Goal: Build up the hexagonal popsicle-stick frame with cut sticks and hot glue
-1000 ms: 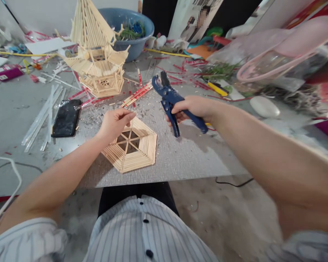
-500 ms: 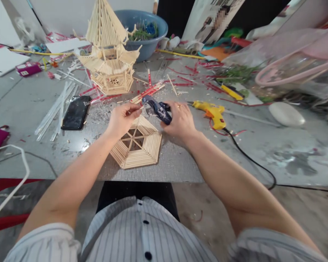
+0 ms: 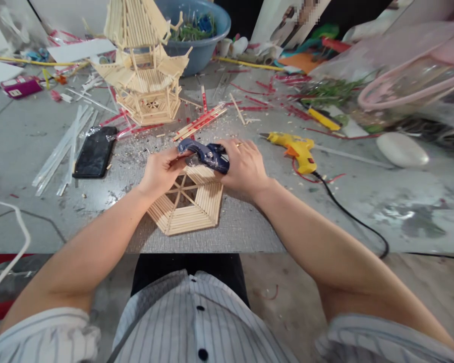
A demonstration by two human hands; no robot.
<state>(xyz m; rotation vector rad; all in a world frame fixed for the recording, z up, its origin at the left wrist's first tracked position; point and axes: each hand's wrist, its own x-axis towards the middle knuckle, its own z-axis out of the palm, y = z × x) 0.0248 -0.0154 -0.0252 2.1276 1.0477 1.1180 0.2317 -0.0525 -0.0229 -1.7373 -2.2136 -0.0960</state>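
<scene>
My right hand (image 3: 245, 164) is closed around the handles of a dark blue hand cutter (image 3: 208, 155), held just above the table. At the cutter's head, the fingers of my left hand (image 3: 161, 170) are pinched together; whatever is between them is hidden by the tool. Beneath both hands lies a flat hexagonal frame (image 3: 192, 218) of thin wooden sticks, with spokes crossing its hollow centre. Its far edge is partly covered by my hands and the cutter.
A stick-built pagoda (image 3: 147, 85) stands beyond my left hand, before a blue basin (image 3: 212, 50). Red-wrapped sticks (image 3: 200, 123) lie ahead. A yellow glue gun (image 3: 297, 150) with a black cord rests at right, a black phone (image 3: 94, 152) and clear glue sticks (image 3: 62, 151) at left.
The cutter's head has moved left and now meets my left fingertips, which were slightly apart from it. My left hand has shifted a little left and nearer. The camera view has also shifted.
</scene>
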